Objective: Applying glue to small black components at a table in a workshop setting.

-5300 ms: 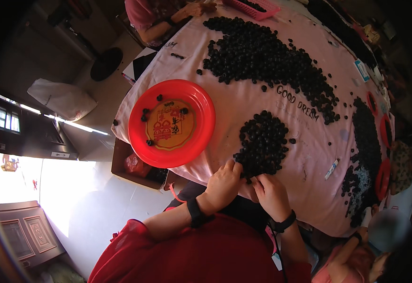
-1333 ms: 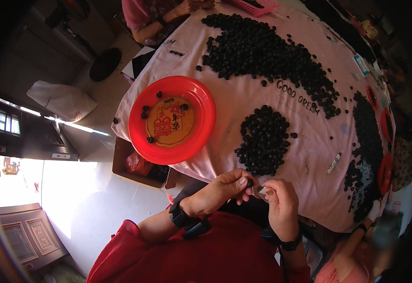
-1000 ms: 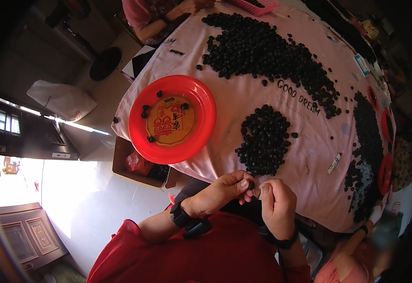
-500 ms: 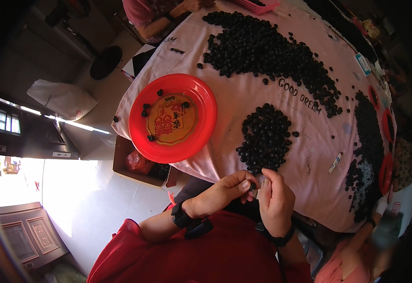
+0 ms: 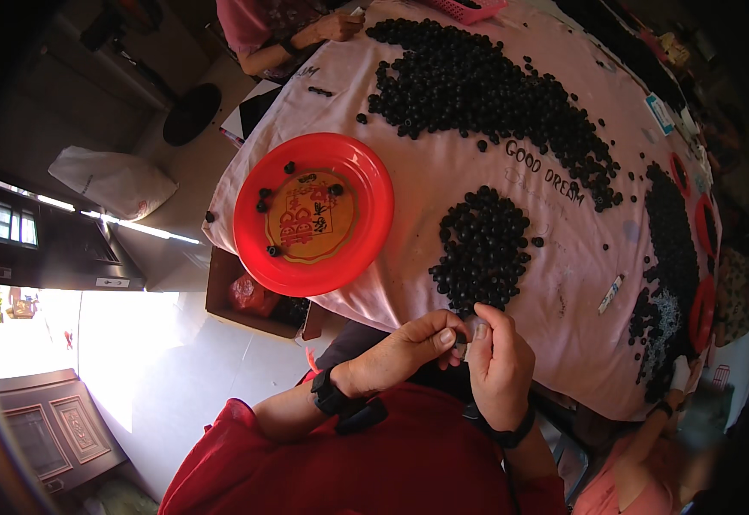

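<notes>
Over the near edge of the cloth-covered table, my two hands come together. My left hand (image 5: 417,348) is closed, thumb and forefinger pinching a small black round piece (image 5: 460,339). Just to its right, my right hand (image 5: 501,365) is also closed, fingertips almost touching that piece; whatever they hold is too small to make out. A small heap of the same black round pieces (image 5: 482,249) lies right beyond my fingers. To the left, a red plastic plate (image 5: 254,257) with a golden centre carries several black pieces.
A long pile of black pieces (image 5: 477,77) stretches across the pink tablecloth (image 5: 409,249). A cardboard box (image 5: 220,296) stands below the plate. Another person's hand (image 5: 338,27) is at the far left edge; a second person's gloved hand (image 5: 682,375) is at the right near dark scraps.
My hands stay almost in place, with only slight finger movement. The far person's hand has shifted a little, and the gloved hand at the right has moved slightly left.
</notes>
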Demonstrator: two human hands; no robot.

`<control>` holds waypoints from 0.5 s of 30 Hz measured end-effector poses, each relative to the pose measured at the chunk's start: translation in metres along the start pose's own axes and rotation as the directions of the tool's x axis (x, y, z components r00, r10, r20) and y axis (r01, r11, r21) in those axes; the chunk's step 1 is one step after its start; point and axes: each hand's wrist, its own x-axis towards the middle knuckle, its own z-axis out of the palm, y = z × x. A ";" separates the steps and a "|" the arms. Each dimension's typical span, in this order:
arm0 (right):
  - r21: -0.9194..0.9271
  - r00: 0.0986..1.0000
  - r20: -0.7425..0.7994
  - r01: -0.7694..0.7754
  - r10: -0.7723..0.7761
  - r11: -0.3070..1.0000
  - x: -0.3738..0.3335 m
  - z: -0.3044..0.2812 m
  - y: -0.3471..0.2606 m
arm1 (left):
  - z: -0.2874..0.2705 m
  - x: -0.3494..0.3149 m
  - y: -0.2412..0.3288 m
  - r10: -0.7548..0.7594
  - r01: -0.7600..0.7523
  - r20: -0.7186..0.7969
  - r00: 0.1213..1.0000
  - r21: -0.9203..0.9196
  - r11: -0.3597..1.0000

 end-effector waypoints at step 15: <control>-0.010 1.000 0.005 -0.031 0.031 0.999 -0.002 0.001 -0.002 | 0.000 0.000 -0.003 0.018 -0.017 0.015 1.000 -0.009 1.000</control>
